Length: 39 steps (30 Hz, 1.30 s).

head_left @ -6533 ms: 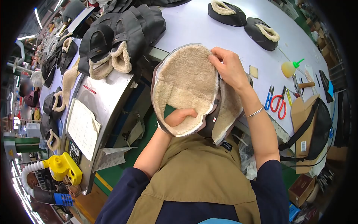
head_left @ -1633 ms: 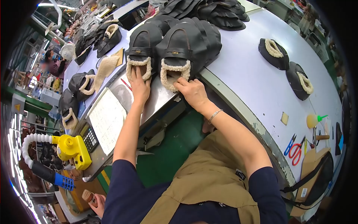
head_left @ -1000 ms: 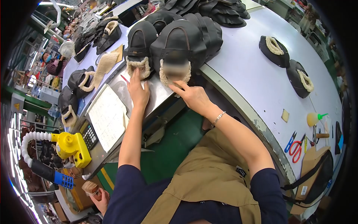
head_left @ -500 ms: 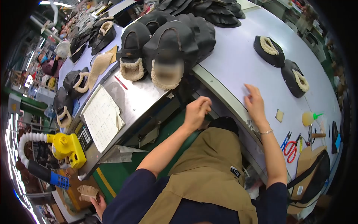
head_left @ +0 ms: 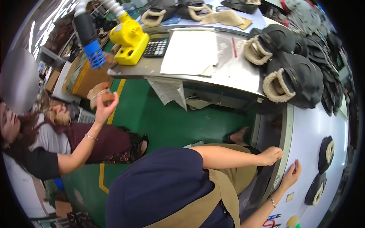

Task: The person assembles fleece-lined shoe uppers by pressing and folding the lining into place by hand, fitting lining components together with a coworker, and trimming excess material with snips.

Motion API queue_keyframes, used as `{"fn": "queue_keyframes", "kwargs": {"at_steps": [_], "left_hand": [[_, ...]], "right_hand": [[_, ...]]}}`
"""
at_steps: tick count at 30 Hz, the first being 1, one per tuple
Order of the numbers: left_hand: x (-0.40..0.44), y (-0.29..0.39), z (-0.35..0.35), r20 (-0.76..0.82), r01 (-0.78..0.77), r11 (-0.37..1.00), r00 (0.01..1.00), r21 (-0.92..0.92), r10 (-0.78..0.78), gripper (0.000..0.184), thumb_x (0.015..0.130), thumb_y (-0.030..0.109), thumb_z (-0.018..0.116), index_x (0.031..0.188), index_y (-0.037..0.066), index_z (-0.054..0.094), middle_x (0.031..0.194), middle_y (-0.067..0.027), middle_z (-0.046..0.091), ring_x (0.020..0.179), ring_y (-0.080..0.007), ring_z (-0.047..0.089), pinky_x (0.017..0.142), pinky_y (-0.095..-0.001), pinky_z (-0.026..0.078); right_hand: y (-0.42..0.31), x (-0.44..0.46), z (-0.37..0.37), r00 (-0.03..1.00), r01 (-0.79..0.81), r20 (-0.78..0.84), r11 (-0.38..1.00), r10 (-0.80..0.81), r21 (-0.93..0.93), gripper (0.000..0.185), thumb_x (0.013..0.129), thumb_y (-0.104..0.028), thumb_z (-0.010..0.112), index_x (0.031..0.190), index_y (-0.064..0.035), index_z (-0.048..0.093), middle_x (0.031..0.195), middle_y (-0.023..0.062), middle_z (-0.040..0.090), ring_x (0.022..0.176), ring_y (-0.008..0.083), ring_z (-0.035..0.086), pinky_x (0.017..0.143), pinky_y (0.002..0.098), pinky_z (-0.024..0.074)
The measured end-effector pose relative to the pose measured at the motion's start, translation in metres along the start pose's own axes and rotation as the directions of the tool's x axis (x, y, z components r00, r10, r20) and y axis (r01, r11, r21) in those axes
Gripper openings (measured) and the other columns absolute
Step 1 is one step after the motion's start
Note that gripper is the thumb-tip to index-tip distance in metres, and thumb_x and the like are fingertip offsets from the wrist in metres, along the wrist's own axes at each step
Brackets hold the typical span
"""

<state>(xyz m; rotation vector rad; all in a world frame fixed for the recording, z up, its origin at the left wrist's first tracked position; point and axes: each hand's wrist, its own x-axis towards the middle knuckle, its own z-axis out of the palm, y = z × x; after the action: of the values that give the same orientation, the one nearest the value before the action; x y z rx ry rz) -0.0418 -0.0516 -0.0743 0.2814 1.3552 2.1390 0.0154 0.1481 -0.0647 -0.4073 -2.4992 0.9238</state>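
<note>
The person's left hand (head_left: pixel 270 155) is beside the edge of the white table (head_left: pixel 306 129), its fingers curled inward; I cannot tell whether something is inside them. The right hand (head_left: pixel 292 174) is above this table with fingers bent loosely and grasping nothing. The nearest worked pieces, two black shoes (head_left: pixel 326 155) with cream fleece openings, lie on the white surface, further from its edge than the hands. A small beige piece (head_left: pixel 290 197) lies near the right wrist. At the corner of the metal table (head_left: pixel 243 78), more fleece-edged black uppers (head_left: pixel 304 72) are piled close together, their openings turned toward the metal surface. On that surface there are also a red pen (head_left: pixel 234 47), a paper pad (head_left: pixel 190 51), a calculator (head_left: pixel 156 47) and a yellow machine (head_left: pixel 129 38). The floor (head_left: pixel 175 125) is green, with a yellow line (head_left: pixel 102 178) along it. On the left side, a co-worker in a maroon apron (head_left: pixel 102 142) holds up a brown bundle (head_left: pixel 98 95). Behind are cartons, shelves and bright tube lamps.
</note>
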Motion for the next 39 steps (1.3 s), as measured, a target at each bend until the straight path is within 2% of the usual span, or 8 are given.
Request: {"fn": "queue_keyframes", "kwargs": {"at_steps": [13,18,22,24,27,30,36,39], "left_hand": [[-0.050,0.043,0.015,0.284,-0.059,0.993,0.958,0.104,0.027,0.045,0.103,0.042,0.036,0.124,0.006,0.053,0.046,-0.0025,0.054,0.038,-0.0116,0.054,0.040,-0.0249,0.043],[-0.048,0.027,0.019,0.376,-0.380,0.871,0.891,0.310,0.255,0.056,0.099,0.038,0.045,0.145,0.008,0.036,0.093,-0.0149,0.065,0.062,-0.0201,0.062,0.067,-0.0318,0.053],[-0.071,0.046,0.014,0.410,-0.389,0.854,0.881,0.345,0.236,0.074,0.092,0.049,0.054,0.147,0.007,0.028,0.124,-0.0161,0.056,0.117,-0.0337,0.054,0.099,-0.0413,0.043],[-0.094,0.081,0.007,0.452,-0.240,0.886,0.891,0.396,0.039,0.074,0.092,0.046,0.055,0.148,0.007,0.026,0.120,-0.0183,0.058,0.104,-0.0332,0.061,0.088,-0.0404,0.051],[-0.062,0.016,0.015,0.453,-0.457,0.799,0.851,0.391,0.265,0.070,0.091,0.035,0.057,0.148,0.008,0.026,0.122,-0.0211,0.054,0.087,-0.0309,0.065,0.073,-0.0354,0.058],[-0.116,0.104,-0.002,0.452,0.002,0.961,0.882,0.276,-0.132,0.066,0.090,0.032,0.058,0.146,0.009,0.031,0.140,-0.0170,0.042,0.111,-0.0304,0.059,0.088,-0.0327,0.056],[-0.103,0.084,0.000,0.515,0.039,0.991,0.856,-0.131,0.035,0.074,0.096,0.034,0.053,0.153,0.017,0.008,0.137,-0.0206,0.041,0.049,-0.0236,0.065,0.056,-0.0375,0.062],[-0.100,0.092,-0.009,0.549,0.296,0.921,0.828,-0.253,-0.115,0.074,0.096,0.036,0.053,0.153,0.016,0.010,0.118,-0.0225,0.056,0.053,-0.0240,0.067,0.055,-0.0366,0.061]], "right_hand": [[-0.125,-0.056,0.041,0.934,-0.272,0.190,0.258,0.304,0.927,0.035,0.102,-0.033,0.046,0.122,-0.0053,0.049,0.103,0.0065,0.059,0.090,0.0154,0.056,0.077,0.0238,0.0470],[-0.095,-0.044,0.029,0.942,-0.307,0.306,-0.012,0.138,0.952,0.029,0.101,-0.034,0.048,0.108,-0.0068,0.053,0.088,0.0019,0.057,0.080,0.0140,0.054,0.070,0.0216,0.0474],[-0.119,-0.042,0.023,0.914,-0.330,0.325,-0.019,0.245,0.944,0.028,0.099,-0.038,0.050,0.087,-0.0118,0.050,0.067,-0.0034,0.048,0.063,0.0092,0.046,0.058,0.0200,0.0426],[-0.115,-0.043,0.023,0.923,-0.332,0.327,-0.009,0.205,0.943,0.031,0.100,-0.039,0.049,0.082,-0.0134,0.050,0.063,-0.0039,0.046,0.058,0.0079,0.044,0.055,0.0194,0.0398],[-0.109,-0.042,0.022,0.921,-0.341,0.335,-0.005,0.198,0.940,0.036,0.100,-0.042,0.046,0.076,-0.0153,0.049,0.059,-0.0045,0.044,0.054,0.0066,0.042,0.052,0.0187,0.0367],[-0.161,-0.055,0.027,0.865,-0.334,0.284,0.052,0.414,0.941,0.036,0.100,-0.042,0.046,0.078,-0.0148,0.049,0.060,-0.0046,0.045,0.055,0.0069,0.042,0.053,0.0185,0.0377],[-0.116,-0.080,0.027,0.879,-0.341,0.236,0.200,0.415,0.918,0.034,0.100,-0.041,0.047,0.080,-0.0141,0.049,0.062,-0.0045,0.044,0.056,0.0071,0.042,0.054,0.0187,0.0383],[-0.102,-0.089,0.031,0.876,-0.363,0.232,0.260,0.422,0.895,0.033,0.100,-0.040,0.048,0.081,-0.0137,0.049,0.063,-0.0044,0.044,0.056,0.0071,0.042,0.055,0.0188,0.0386]]}}
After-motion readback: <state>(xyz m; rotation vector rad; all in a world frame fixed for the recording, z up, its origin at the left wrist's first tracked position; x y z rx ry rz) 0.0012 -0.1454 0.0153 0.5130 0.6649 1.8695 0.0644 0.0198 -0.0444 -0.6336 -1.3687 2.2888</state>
